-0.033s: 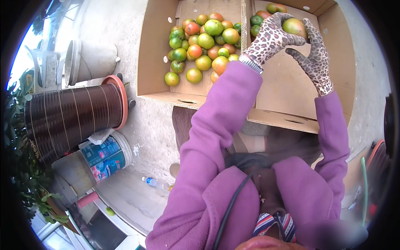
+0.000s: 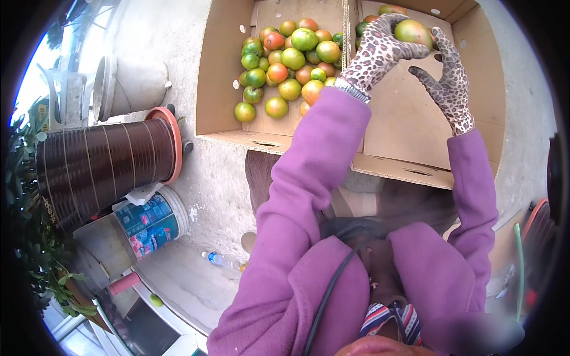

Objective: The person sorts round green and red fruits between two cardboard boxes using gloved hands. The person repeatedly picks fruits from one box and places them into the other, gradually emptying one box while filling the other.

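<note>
My left hand, in a leopard-print glove, grips a large green-orange tomato over the right compartment of a cardboard box. Beside it my right hand, also gloved, has its thumb stretched apart, its upper fingertips at the tomato's right side; whether they press on it is unclear. A few tomatoes lie beyond my left hand, partly hidden. The left compartment holds several green, orange and reddish tomatoes in a loose heap.
At left lie a pale bucket, a dark ribbed barrel with an orange rim and a blue-labelled bucket, beside leafy plants. A plastic bottle lies low on the ground. A green hose stands at right.
My left hand and the held tomato have shifted slightly up and to the left. My right hand has shifted a little.
</note>
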### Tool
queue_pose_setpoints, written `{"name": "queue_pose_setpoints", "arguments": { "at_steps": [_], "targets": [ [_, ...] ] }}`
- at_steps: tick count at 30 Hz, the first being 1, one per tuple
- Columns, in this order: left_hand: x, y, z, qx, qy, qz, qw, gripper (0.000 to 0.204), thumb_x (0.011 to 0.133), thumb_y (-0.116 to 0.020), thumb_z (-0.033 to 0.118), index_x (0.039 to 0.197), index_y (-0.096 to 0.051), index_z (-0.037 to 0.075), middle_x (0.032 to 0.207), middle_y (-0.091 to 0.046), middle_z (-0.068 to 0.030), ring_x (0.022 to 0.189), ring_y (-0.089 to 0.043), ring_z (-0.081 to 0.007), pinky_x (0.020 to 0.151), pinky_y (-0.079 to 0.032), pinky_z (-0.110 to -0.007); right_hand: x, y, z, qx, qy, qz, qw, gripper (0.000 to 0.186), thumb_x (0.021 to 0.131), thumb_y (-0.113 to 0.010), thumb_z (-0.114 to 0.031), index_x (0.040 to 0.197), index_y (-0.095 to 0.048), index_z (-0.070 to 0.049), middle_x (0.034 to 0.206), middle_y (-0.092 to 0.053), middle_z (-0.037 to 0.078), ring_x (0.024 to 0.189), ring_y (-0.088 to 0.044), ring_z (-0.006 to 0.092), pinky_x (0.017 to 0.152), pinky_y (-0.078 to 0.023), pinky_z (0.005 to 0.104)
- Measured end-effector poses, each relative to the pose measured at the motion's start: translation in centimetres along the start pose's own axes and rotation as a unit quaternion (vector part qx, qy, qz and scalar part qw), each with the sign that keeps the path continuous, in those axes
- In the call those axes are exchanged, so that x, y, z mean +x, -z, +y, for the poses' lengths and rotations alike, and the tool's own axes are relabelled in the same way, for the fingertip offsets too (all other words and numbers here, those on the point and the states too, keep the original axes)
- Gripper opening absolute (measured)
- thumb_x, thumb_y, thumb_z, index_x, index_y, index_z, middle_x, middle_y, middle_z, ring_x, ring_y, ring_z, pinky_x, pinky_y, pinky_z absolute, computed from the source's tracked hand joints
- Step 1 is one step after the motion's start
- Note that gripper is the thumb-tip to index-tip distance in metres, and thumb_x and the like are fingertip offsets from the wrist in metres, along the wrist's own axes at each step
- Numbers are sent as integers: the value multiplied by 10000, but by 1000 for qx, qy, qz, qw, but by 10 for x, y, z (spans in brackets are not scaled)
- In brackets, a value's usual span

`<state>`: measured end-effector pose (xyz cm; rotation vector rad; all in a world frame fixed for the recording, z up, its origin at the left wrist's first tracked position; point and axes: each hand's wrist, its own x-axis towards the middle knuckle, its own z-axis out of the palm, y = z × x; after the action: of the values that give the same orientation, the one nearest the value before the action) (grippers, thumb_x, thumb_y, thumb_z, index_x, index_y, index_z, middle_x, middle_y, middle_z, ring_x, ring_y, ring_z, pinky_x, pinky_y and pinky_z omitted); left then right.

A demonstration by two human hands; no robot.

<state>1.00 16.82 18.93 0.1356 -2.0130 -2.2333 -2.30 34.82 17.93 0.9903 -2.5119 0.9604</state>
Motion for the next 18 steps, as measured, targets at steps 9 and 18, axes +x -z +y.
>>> {"name": "queue_pose_setpoints", "arguments": {
  "at_steps": [9,18],
  "targets": [
    [-105,164,40,197,152,146,957,589,723,-819,199,1187,-566,-60,1027,-664,-136,902,-648,-183,769,-545,-288,-18,-14,39,-84,-49,-54,994,537,848,-698,-233,1336,-505,-117,1356,-523,98,1254,-498,247,1040,-422,349],
    [-144,264,-39,617,352,-153,687,727,570,-866,177,1223,-576,42,1070,-659,-150,1041,-619,-303,892,-493,-369,-27,-16,47,-97,-109,-230,962,467,881,-650,-238,1318,-524,-131,1346,-533,98,1282,-463,262,1061,-396,371]
  ]
}}
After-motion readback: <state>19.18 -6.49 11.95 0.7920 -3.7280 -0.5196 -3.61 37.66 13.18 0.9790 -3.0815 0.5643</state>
